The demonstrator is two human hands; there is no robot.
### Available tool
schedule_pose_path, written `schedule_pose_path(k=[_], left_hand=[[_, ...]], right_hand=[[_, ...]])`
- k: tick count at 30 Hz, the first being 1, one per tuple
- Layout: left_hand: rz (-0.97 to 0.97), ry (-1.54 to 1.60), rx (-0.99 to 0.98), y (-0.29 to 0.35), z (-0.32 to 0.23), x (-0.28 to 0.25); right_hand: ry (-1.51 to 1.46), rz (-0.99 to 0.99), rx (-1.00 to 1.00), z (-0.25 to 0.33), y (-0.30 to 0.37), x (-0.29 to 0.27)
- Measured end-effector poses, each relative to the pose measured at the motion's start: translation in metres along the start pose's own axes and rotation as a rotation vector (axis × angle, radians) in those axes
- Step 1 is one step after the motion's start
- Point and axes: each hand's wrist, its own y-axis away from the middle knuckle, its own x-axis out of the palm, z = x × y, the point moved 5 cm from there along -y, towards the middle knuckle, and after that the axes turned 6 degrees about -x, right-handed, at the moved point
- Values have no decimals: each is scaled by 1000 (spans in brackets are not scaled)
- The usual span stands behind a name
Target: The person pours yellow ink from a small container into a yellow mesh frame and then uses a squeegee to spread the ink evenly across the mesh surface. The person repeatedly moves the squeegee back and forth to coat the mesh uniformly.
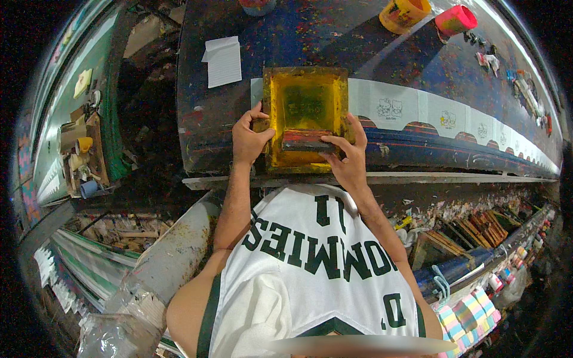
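Find the yellow screen frame (305, 104) flat by the front edge of the table (209, 131), toward its left corner. Expect stiff rails, moderate weight, delicate mesh and perhaps slippery ink; take hold by the side rails. Note left hand (248, 136) at the left rail, with thumb and forefinger slightly parted and hooked onto it; right hand (351, 152) half open, with fingertips against the dark squeegee's (300, 141) right end. Cannot tell whether clasping it.
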Motion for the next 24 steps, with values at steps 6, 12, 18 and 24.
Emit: schedule_pose_path(k=[6, 12, 18, 24], left_hand=[[11, 2, 12, 1, -5, 0], [22, 37, -10, 0, -4, -4], [-5, -20, 25, -4, 0, -1], [-25, -72, 25, 1, -1, -2]], right_hand=[[211, -9, -87, 23, -2, -3], [404, 163, -293, 45, -8, 17], [395, 312, -302, 54, -22, 22], [332, 346, -261, 37, -88, 20]])
